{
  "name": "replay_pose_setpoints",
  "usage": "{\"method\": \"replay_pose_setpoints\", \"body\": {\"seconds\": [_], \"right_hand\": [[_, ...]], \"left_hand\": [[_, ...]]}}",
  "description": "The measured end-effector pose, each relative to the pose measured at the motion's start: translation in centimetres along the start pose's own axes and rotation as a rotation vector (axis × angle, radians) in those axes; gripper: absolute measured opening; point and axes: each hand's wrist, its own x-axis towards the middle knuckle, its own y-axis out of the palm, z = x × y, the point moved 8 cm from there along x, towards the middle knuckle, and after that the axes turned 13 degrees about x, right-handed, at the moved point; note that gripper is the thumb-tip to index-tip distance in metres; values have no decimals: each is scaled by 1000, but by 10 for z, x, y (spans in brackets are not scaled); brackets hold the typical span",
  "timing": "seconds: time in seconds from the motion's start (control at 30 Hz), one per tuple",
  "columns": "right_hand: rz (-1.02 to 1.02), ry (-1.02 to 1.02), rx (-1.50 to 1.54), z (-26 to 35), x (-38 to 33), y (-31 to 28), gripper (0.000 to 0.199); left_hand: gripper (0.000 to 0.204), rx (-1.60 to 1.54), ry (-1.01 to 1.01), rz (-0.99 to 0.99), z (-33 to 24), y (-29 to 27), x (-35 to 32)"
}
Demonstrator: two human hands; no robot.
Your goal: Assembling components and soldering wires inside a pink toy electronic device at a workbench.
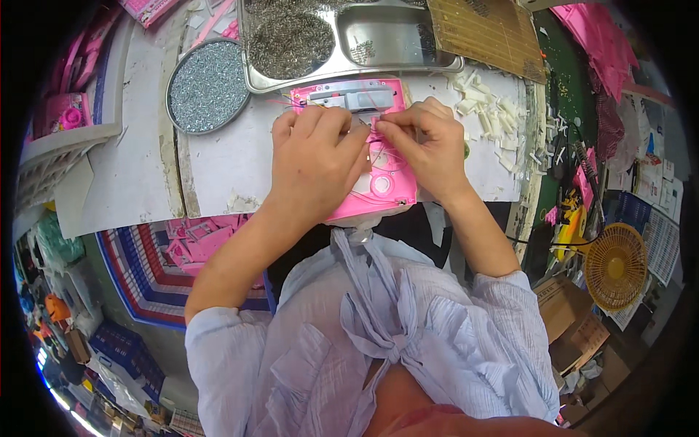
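Just in front of the person in the pale blue blouse (397, 313), a bright pink, roughly rectangular plastic housing (402, 173) is lying at the near edge of the white-topped table (226, 164), directly beneath both hands. The left hand (314, 160) is covering its left side, back upward, with fingers curling over; its fingertips are hiding from me, so I cannot tell how wide that grip is or whether it is holding anything. The right hand (435, 146) is reaching over from the other side, its thumb and forefinger standing narrowly apart beside a small pink part; I cannot tell whether that grip is pinching it. A grey, oblong plastic unit (357, 100) is sitting across the housing's far end, beyond the fingers, and thin wires are trailing nearby. Farther back, a stainless-steel compartment tray (397, 36) is holding small metal pieces. To its left, a round dish (170, 102) is brimming with tiny silvery parts; to the right, short white plastic pieces (486, 109) are lying scattered near a brown cardboard sheet (491, 36).
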Motion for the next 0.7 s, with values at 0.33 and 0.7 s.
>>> {"method": "replay_pose_setpoints", "body": {"seconds": [0.33,0.7], "right_hand": [[117,-27,38,0,5,5,11],[74,-25,125,0,-3,4,11]], "left_hand": [[24,-160,-71,-97,28,-1,-13],[20,-172,-17,12,8,9,-1]]}}
